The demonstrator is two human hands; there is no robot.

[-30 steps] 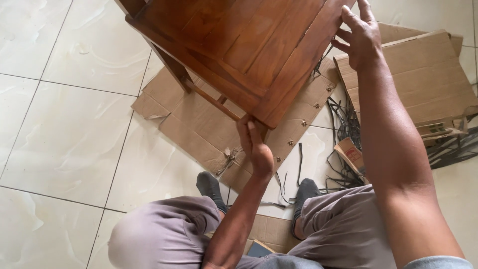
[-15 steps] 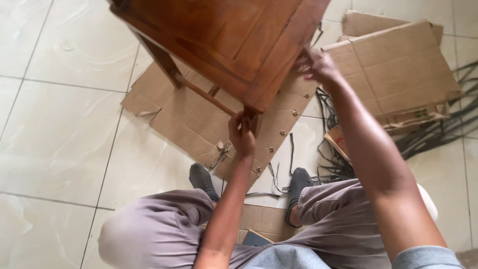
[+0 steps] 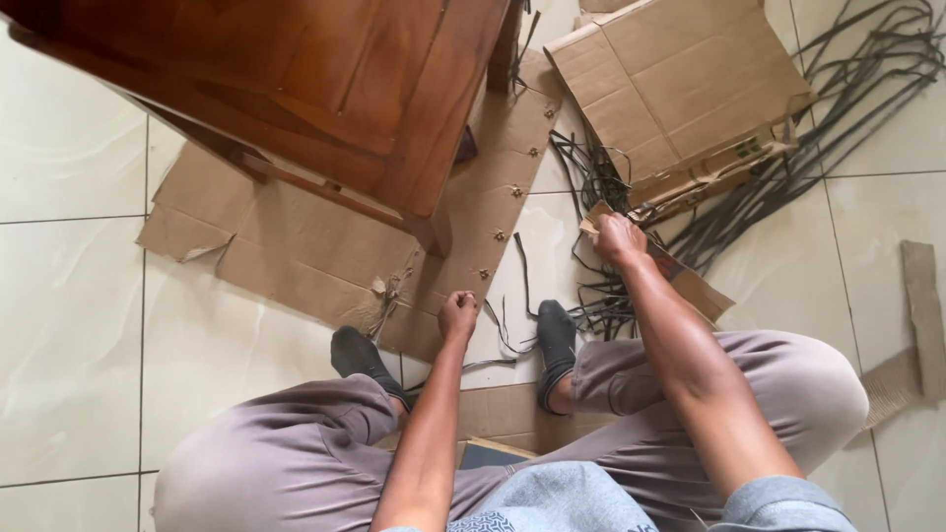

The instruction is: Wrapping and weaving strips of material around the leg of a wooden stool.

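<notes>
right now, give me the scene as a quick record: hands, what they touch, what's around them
left hand: closed in a fist, holding nothing visible, just below the leg of the wooden furniture
right hand: closed on a cardboard piece beside the black straps
floor: pale tiles, flattened cardboard sheet under the furniture
nearby: opened cardboard box
feet: dark socks

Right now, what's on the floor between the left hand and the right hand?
Head view: between the left hand and the right hand lies pale floor tile crossed by loose dark straps; the person's dark-socked foot sits just below that line.
</notes>
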